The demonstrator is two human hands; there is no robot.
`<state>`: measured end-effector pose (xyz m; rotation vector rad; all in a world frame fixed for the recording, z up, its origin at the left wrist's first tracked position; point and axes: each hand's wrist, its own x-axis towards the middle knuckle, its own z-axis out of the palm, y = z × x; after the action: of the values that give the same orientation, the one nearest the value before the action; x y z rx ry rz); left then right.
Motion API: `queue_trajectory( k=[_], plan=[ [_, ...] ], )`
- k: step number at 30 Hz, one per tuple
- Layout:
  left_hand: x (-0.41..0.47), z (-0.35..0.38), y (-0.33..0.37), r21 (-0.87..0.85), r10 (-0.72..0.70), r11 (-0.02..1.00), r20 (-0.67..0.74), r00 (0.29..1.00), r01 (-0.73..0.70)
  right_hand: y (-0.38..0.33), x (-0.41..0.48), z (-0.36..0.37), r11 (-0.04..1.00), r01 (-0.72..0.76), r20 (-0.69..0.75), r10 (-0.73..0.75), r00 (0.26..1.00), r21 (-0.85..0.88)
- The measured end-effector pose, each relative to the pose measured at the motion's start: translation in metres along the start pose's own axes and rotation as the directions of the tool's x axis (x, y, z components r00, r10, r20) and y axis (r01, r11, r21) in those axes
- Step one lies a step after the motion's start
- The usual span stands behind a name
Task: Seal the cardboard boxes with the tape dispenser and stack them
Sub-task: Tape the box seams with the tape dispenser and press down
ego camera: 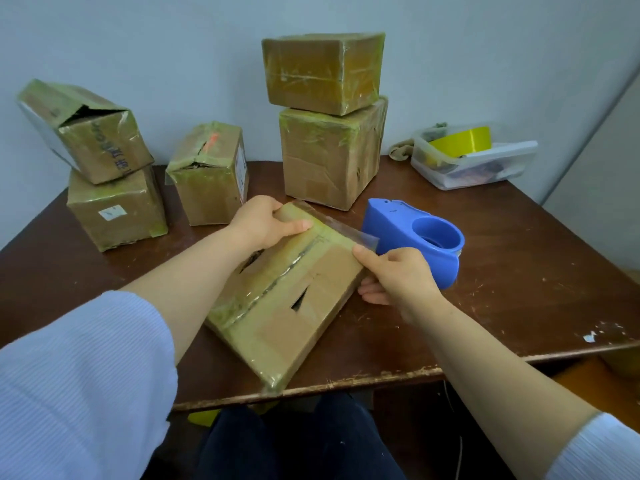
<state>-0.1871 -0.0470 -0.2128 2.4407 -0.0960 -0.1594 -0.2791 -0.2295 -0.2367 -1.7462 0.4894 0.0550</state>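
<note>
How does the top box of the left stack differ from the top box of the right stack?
The left top box sits tilted; the right top box sits nearly level. The left top box gapes open; the right top box is taped shut. Both are brown cardboard with yellowish tape.

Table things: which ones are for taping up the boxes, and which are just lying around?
For the job: flat box, blue tape dispenser, clear tape strip, other boxes.
Just lying about: plastic tub, yellow tape roll inside it, cloth beside it.
</note>
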Motion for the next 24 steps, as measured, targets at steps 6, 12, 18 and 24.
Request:
queue_trajectory(
  k=[6, 12, 18, 24],
  plan=[
    [-0.037, -0.054, 0.006, -0.354, 0.056, 0.907, -0.431, 0.901, -0.226, -0.055, -0.006, 0.014, 0.923, 0.378, -0.174, -0.362, 0.916, 0.066],
    [-0.089, -0.068, -0.007, -0.359, 0.025, 0.856, -0.689, 0.724, -0.371, -0.077, -0.019, 0.041, 0.761, 0.648, -0.174, -0.635, 0.752, 0.023],
    [-0.120, -0.056, -0.032, -0.427, -0.007, 0.801, -0.708, 0.706, -0.420, -0.068, -0.035, 0.057, 0.719, 0.694, -0.105, -0.690, 0.717, 0.014],
    [-0.128, -0.061, -0.038, -0.416, -0.002, 0.807, -0.712, 0.702, -0.420, -0.072, -0.047, 0.059, 0.741, 0.672, -0.090, -0.668, 0.739, 0.017]
  ],
)
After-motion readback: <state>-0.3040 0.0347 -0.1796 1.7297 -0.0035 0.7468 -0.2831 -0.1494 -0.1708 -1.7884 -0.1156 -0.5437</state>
